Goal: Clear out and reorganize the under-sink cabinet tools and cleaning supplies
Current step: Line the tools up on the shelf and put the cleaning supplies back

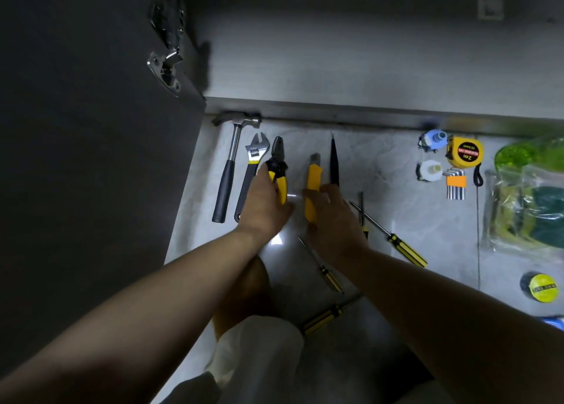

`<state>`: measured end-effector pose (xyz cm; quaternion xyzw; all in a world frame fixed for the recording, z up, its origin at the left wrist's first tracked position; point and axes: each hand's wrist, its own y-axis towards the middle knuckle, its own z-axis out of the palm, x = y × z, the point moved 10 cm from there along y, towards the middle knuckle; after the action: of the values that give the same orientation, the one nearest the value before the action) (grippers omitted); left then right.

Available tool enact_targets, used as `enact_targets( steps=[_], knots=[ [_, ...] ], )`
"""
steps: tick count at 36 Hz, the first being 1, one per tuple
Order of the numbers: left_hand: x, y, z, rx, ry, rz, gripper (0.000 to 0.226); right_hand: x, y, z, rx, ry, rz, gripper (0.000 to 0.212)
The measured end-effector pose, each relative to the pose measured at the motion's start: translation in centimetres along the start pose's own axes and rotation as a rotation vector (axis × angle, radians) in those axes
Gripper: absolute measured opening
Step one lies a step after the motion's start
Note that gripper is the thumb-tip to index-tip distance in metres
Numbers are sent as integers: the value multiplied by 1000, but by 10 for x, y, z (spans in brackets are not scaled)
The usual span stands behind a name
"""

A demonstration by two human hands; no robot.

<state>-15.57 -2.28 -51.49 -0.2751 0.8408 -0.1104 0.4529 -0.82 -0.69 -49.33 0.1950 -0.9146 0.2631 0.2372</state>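
Cabinet door [91,159] stands open at your left. The cabinet floor [335,68] behind it is bare where visible, so clearing out appears largely done.

The tools lie on the tiled floor [396,171] in front of the cabinet. You appear to be setting them in a row, handles toward you, heaviest at the left.

A clear bag of sponges [525,208] sits well apart at the far right, keeping cleaning supplies separate from tools.

The claw hammer [233,150] and adjustable wrench [254,159] lie side by side, already aligned.

Your left hand [265,205] is closed round the yellow handles of the pliers [277,156], just beside the wrench, seemingly squaring them up.

Your right hand [335,217] lies flat, fingers extended, on the yellow utility knife [312,178], pressing rather than grasping it. A black pointed tool [334,159] lies just beside the knife.

Several screwdrivers [396,242] lie at odd angles near your right arm, not yet sorted.

The tape measure [464,152] and hex keys [455,184] are grouped together at the right.
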Motion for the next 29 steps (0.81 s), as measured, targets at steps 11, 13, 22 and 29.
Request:
enact_targets(
  steps=[11, 13, 22, 29],
  knots=[
    [0, -1, 3, 19, 199, -19, 97, 2, 1, -4, -15, -3, -22, 62],
    [0, -8, -1, -32, 311, 4, 100, 2, 1, -5, -26, -5, -28, 61],
    [-6, -28, -3, -66, 531, 112, 94, 5, 2, -2, 5, -22, -35, 67],
    [-8, -27, -1, -53, 521, 109, 94, 11, 9, 5, 47, -28, -20, 68]
  ],
)
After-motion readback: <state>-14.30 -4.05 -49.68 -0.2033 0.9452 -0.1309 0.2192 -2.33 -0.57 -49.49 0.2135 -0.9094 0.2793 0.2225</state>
